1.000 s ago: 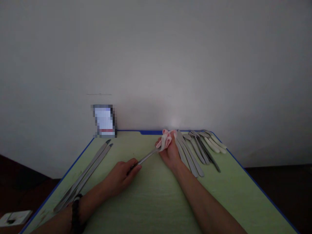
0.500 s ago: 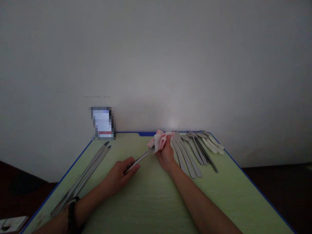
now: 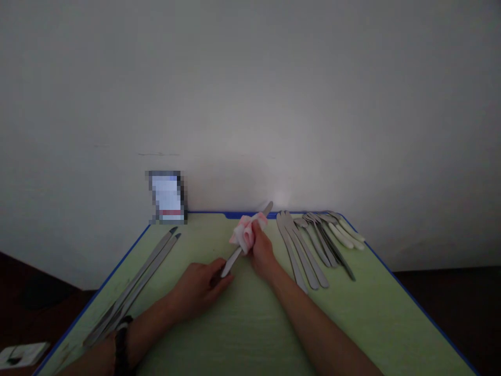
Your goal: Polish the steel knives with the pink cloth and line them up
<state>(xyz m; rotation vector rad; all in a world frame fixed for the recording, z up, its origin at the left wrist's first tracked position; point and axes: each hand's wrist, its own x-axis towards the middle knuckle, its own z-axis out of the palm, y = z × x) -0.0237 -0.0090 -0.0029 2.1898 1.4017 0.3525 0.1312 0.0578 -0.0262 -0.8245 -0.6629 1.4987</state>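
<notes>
We're looking at a dim, underexposed view, all greys and muddy greens. The brightest patch sits low on the wall (image 3: 277, 196), a soft glow just above the far edge of the worktop (image 3: 254, 324), and it fades toward every corner. The bottom corners go almost black. We see no hard shadows under the left hand (image 3: 199, 287) or the right hand (image 3: 260, 253), only faint darkening. The knife (image 3: 234, 259) shows a thin pale gleam, and the pink cloth (image 3: 243, 235) reads soft and slightly smeared. The cutlery (image 3: 313, 245) gives a dull sheen, no glare. The worktop's sides splay wide with lens distortion. A pixelated block (image 3: 167, 197) masks one spot.
</notes>
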